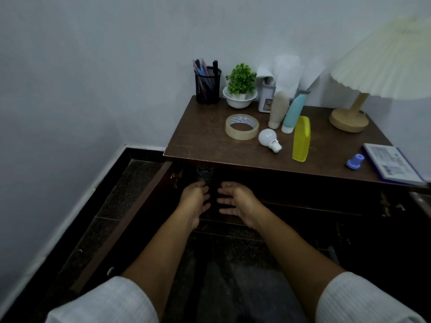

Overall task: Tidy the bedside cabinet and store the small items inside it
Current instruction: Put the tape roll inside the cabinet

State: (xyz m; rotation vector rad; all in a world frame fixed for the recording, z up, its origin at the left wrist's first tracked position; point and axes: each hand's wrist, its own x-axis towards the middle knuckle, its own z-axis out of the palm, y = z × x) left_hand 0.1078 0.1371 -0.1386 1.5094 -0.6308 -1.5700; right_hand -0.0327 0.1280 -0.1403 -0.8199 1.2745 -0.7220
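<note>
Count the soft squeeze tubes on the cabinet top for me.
2: a beige squeeze tube and a light blue squeeze tube, side by side, caps down, ahead of the grey tissue holder. More may be hidden behind.

My left hand [194, 197] and right hand [235, 201], fingers spread, side by side below the cabinet top [205, 141], inside the open dark cabinet.

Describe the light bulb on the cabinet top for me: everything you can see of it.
The light bulb is small, with a round white globe and a short metal base cap at its lower right. It lies on its side on the dark wooden cabinet top, cap pointing toward the front edge. It sits between the tape roll and the yellow bottle, apparently touching neither. It looks intact. Neither hand is near it.
</note>
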